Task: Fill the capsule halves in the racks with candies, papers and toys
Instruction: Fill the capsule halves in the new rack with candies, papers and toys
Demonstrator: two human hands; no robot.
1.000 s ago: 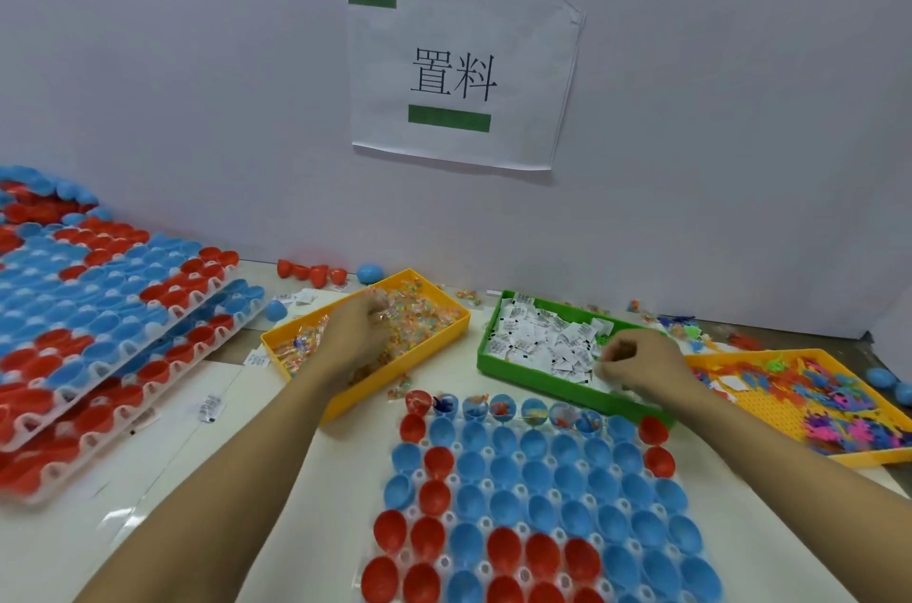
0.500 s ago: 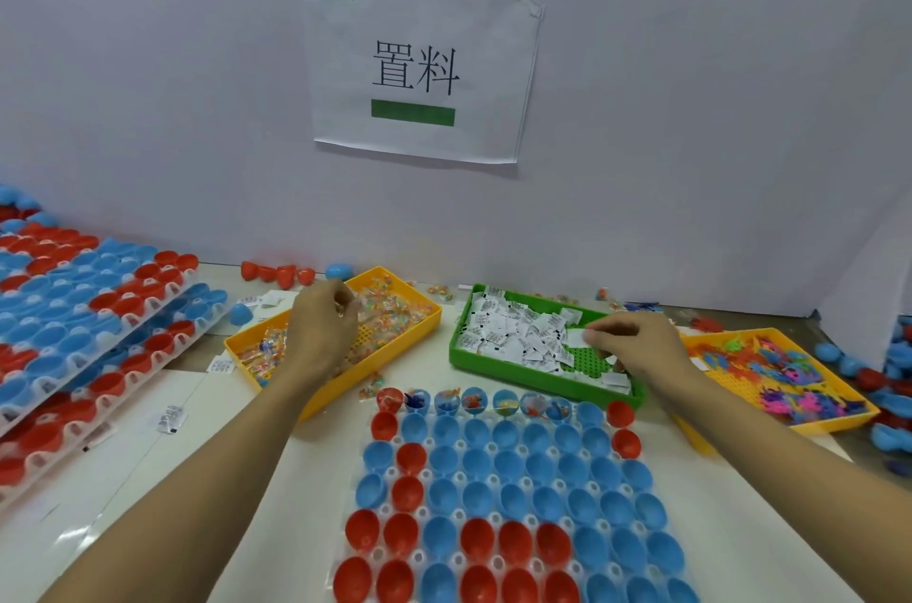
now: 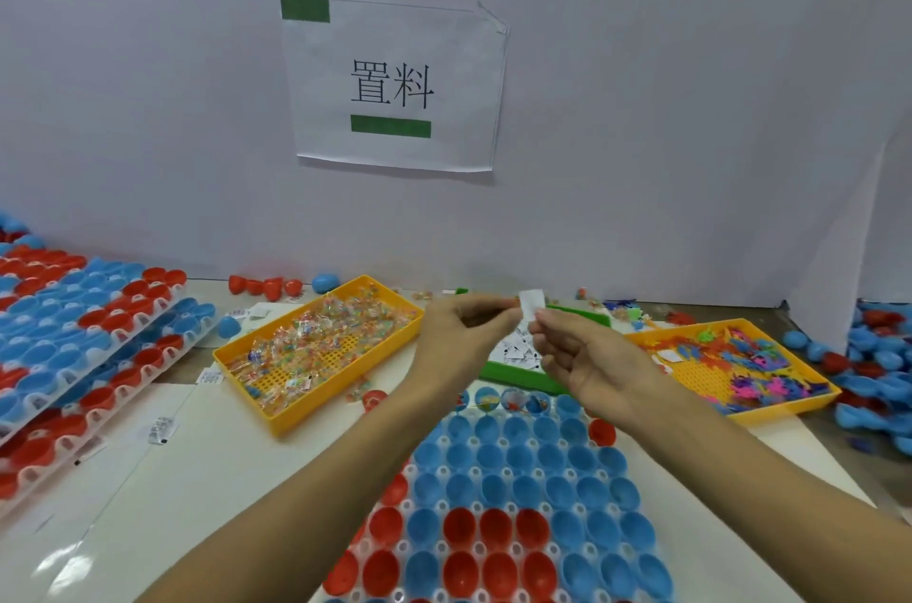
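Above the green plastic tray of folded papers (image 3: 513, 375), left hand (image 3: 461, 331) and right hand (image 3: 577, 350) both pinch one small white paper slip (image 3: 531, 302), probably separating a single piece. White rack of red and blue capsule halves (image 3: 513, 494) lies directly below, so the drop is short; only its far row looks filled. Yellow candy tray (image 3: 276, 420) and yellow toy tray (image 3: 770, 410) flank it within reach.

Two bare forearms, reaching in from the near edge, sleeveless as far as visible. Left hand (image 3: 461, 336) and right hand (image 3: 587, 358) ungloved; short nails, plain wrists and fingers.
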